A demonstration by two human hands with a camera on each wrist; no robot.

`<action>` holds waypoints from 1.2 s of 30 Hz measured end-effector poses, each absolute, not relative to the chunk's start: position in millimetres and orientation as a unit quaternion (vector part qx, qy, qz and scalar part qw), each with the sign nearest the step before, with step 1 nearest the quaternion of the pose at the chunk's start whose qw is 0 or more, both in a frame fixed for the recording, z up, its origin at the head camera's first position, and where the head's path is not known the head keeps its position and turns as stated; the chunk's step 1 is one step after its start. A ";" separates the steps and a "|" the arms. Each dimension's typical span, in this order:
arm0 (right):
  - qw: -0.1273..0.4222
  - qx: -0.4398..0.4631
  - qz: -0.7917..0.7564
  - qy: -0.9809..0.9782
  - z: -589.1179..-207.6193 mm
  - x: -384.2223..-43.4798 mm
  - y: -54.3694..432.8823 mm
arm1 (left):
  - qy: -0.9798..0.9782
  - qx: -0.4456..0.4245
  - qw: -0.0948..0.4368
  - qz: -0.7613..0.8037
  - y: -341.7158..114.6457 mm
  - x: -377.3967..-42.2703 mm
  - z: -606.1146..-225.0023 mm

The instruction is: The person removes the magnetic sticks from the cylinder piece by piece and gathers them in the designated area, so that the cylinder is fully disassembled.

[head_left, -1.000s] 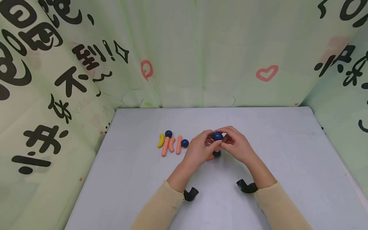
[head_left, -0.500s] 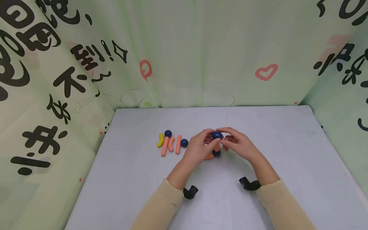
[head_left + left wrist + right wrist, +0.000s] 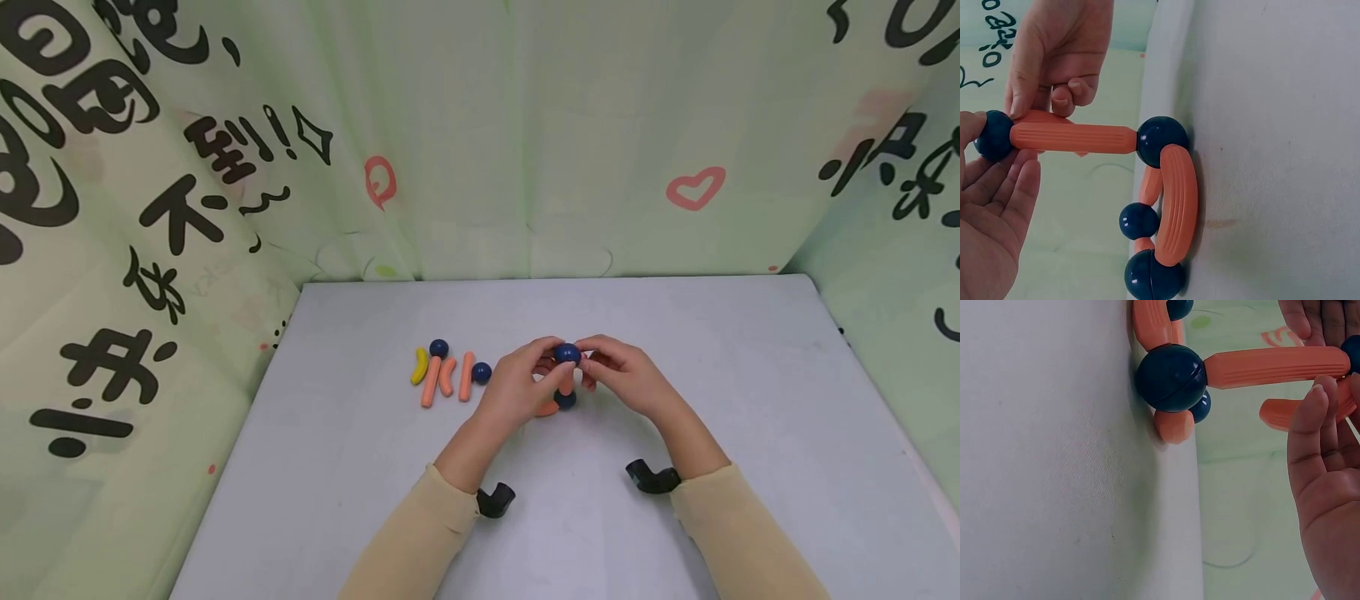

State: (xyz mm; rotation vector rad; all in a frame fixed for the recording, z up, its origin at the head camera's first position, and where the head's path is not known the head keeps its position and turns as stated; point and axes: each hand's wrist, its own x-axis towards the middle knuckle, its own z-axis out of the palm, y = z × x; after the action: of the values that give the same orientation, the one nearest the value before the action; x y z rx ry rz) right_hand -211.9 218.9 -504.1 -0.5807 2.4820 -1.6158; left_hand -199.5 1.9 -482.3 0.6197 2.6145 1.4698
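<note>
My left hand pinches a dark blue ball between thumb and fingers. The ball tops an upright, ribbed, orange straight magnetic rod. At the rod's foot is another blue ball, joined to a curved orange rod lying low along the table, with more balls and rods linked on. My right hand is at the right of the top ball, its thumb and fingers gripping a second curved orange rod beside that ball. Part of this rod is hidden by the fingers.
Left of the hands on the white table lie a yellow curved rod, two straight orange rods, a short curved orange rod and two blue balls. A patterned curtain borders the table's back and sides.
My right hand has drawn back slightly to the right, its fingers shifting from over the top ball to its side. The left hand stays on the ball, and the loose pieces lie still.
</note>
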 end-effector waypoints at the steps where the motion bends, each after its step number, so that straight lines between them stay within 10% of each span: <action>1: 0.058 -0.189 -0.529 0.826 -504.1 -212.1 218.9 | 0.853 0.203 0.039 0.480 1.9 -199.6 -482.3; 36: 0.085 -0.030 -0.397 0.913 -526.5 -229.0 289.2 | 0.864 0.191 0.053 0.464 2.6 -199.8 -484.4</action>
State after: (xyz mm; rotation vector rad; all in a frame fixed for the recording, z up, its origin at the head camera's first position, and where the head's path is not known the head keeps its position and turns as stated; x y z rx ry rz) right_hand -229.0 289.2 -526.5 -0.0899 2.7237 -1.1851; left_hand -199.8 2.6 -484.4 0.5794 2.6260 1.4094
